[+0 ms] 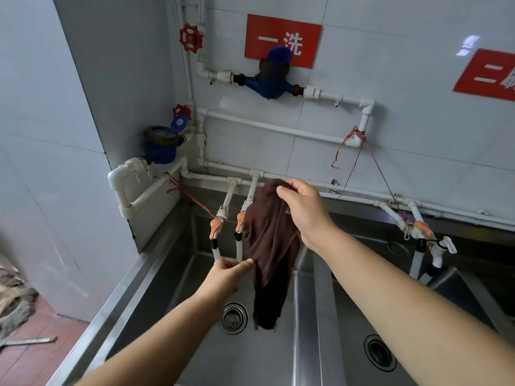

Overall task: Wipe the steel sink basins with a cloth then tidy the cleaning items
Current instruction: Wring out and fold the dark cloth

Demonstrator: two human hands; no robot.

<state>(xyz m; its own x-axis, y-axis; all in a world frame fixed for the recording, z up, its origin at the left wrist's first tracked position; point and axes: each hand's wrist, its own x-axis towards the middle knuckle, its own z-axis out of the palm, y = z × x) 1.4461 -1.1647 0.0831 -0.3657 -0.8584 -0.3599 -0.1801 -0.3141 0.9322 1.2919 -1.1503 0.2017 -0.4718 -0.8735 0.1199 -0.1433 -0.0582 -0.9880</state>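
A person stands over a steel sink [312, 316] with basins side by side along a white tiled wall [390, 107], where white pipes [273, 129] run beneath two red signs [282, 40] and a blue water meter [271, 79]. A dark brown cloth [269, 246] hangs over the left basin, beside the orange-handled taps [216, 227], its lower end dangling above the round drain strainer [233, 317]. The right hand [302, 208] grips the cloth's bunched top edge, fingers curled over the fabric, while the left hand [227, 273] pinches a side edge between thumb and fingertips. Red string [359, 135] is tied to a pipe elbow at right, and a second meter [161, 144] sits in the corner.
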